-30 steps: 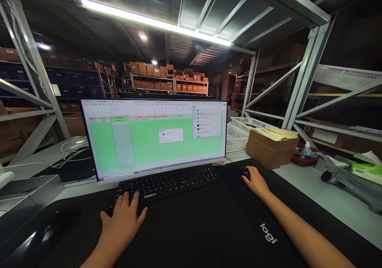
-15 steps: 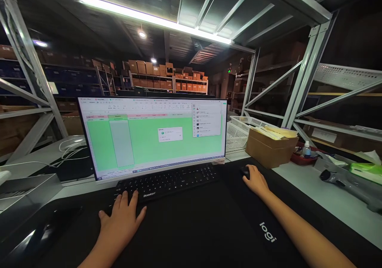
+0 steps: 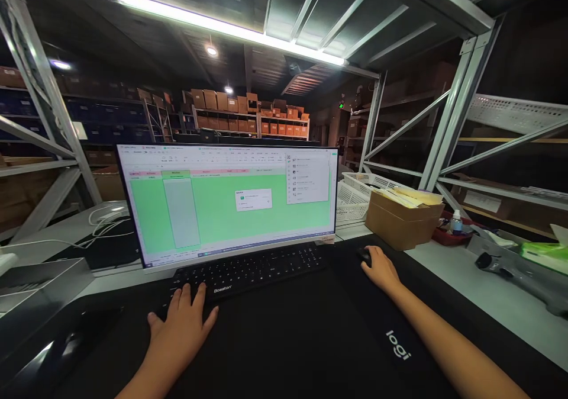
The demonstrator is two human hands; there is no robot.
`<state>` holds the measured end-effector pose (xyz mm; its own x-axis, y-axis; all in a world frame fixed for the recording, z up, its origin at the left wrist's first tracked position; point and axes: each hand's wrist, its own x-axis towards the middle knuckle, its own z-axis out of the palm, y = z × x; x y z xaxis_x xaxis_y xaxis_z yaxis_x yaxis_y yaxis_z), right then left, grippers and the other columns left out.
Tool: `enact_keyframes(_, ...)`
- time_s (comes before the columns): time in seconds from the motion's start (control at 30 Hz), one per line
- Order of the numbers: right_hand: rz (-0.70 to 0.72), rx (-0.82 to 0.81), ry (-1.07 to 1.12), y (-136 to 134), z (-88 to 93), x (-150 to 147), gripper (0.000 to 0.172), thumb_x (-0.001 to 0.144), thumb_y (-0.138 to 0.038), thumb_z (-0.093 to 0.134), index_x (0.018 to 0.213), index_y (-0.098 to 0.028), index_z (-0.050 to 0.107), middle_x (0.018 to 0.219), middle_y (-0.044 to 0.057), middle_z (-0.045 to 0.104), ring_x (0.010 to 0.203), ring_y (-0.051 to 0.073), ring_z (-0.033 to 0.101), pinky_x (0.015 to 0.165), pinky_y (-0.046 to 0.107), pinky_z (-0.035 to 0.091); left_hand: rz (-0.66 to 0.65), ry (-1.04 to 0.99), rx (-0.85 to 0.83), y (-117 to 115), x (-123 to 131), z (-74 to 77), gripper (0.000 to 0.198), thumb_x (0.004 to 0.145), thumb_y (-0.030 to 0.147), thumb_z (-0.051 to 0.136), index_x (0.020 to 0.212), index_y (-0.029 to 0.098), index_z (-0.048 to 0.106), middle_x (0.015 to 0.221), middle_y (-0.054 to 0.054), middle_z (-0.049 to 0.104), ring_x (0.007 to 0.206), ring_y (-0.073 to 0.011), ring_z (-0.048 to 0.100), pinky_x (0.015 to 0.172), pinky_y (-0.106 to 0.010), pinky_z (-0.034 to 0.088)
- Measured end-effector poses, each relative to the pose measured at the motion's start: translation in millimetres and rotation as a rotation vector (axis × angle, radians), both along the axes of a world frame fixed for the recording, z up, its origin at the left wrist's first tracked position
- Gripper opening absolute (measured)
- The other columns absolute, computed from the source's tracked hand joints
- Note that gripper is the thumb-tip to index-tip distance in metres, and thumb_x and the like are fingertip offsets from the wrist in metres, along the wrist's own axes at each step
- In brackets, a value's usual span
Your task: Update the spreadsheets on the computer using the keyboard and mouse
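Observation:
My left hand (image 3: 181, 317) lies with fingers spread, its fingertips on the lower left part of a black keyboard (image 3: 266, 267). Over at the right, my right hand (image 3: 380, 267) is wrapped on a dark computer mouse (image 3: 364, 255), mostly hidden under the fingers. Both hands are on a large black desk mat (image 3: 284, 340) with a "logi" print. Behind the keyboard stands a monitor (image 3: 222, 215) with a green spreadsheet, one pale selected column, a small pop-up box and a list panel at upper right.
Right of the monitor are white plastic baskets (image 3: 352, 200), a cardboard box (image 3: 402, 218) of papers and a grey handheld scanner (image 3: 523, 283). At the left are a grey tray (image 3: 48, 286), white cables (image 3: 104, 221) and a dark glossy object (image 3: 62, 346). Metal shelving surrounds the desk.
The list panel at the monitor's upper right displays different entries. Both hands have stayed in place.

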<state>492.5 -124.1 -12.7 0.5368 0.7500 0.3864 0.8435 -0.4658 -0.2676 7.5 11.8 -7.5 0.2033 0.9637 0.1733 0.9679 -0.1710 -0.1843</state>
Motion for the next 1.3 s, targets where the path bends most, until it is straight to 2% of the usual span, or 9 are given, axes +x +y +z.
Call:
enact_keyframes(0.2,0.003,-0.006,-0.013,1.3,-3.2,2.6,0.051,0.085,-0.030,0.048,0.135,-0.022,0.056,0.143,0.010,0.053,0.125,0.026,0.055,0.103,0.039,0.042,0.010,0.020,0.005,-1.1,0.0,-1.7,0.066,0.095,0.042,0.023,0.154,0.015,0.025,0.162,-0.020,0.027,0.150,-0.0365,0.023,0.107,-0.067,0.032)
enact_keyframes(0.37,0.002,0.005,-0.003,1.8,-3.6,3.6,0.056,0.085,-0.031,0.049,0.140,-0.018,0.049,0.140,0.012,0.055,0.120,0.026,0.058,0.100,0.039,0.044,0.007,0.019,-0.001,-0.8,0.1,-0.8,0.066,0.095,0.043,0.021,0.155,0.015,0.025,0.163,-0.020,0.026,0.151,-0.0363,0.023,0.107,-0.067,0.032)
enact_keyframes(0.57,0.029,-0.003,-0.013,2.3,-4.6,4.9,0.050,0.085,-0.031,0.047,0.133,-0.021,0.056,0.142,0.010,0.054,0.124,0.025,0.056,0.103,0.038,0.042,0.021,0.018,-0.036,-1.7,2.4,4.9,0.067,0.095,0.044,0.020,0.155,0.015,0.023,0.163,-0.020,0.025,0.151,-0.0355,0.021,0.108,-0.066,0.032)
enact_keyframes(0.8,0.066,0.032,0.034,1.9,-8.0,9.7,0.054,0.088,-0.034,0.047,0.141,-0.023,0.049,0.140,0.009,0.055,0.121,0.024,0.057,0.102,0.038,0.043,0.000,-0.025,-0.006,-1.7,1.4,2.5,0.067,0.094,0.043,0.024,0.154,0.013,0.026,0.162,-0.022,0.028,0.150,-0.0373,0.024,0.107,-0.068,0.032)
enact_keyframes(0.93,0.065,0.023,0.046,1.8,-7.6,10.0,0.049,0.090,-0.039,0.046,0.137,-0.025,0.052,0.141,0.008,0.053,0.120,0.023,0.058,0.100,0.038,0.045,-0.010,-0.026,0.007,-2.0,0.2,1.0,0.066,0.094,0.041,0.024,0.154,0.013,0.028,0.161,-0.022,0.029,0.150,-0.0375,0.024,0.106,-0.068,0.032)
enact_keyframes(1.3,0.053,0.006,0.031,0.8,-4.1,5.9,0.044,0.089,-0.036,0.046,0.131,-0.028,0.058,0.144,0.007,0.050,0.126,0.024,0.055,0.105,0.038,0.042,0.000,-0.013,0.003,-1.6,1.8,0.6,0.066,0.094,0.042,0.024,0.154,0.013,0.027,0.162,-0.022,0.028,0.150,-0.0370,0.023,0.107,-0.069,0.031)
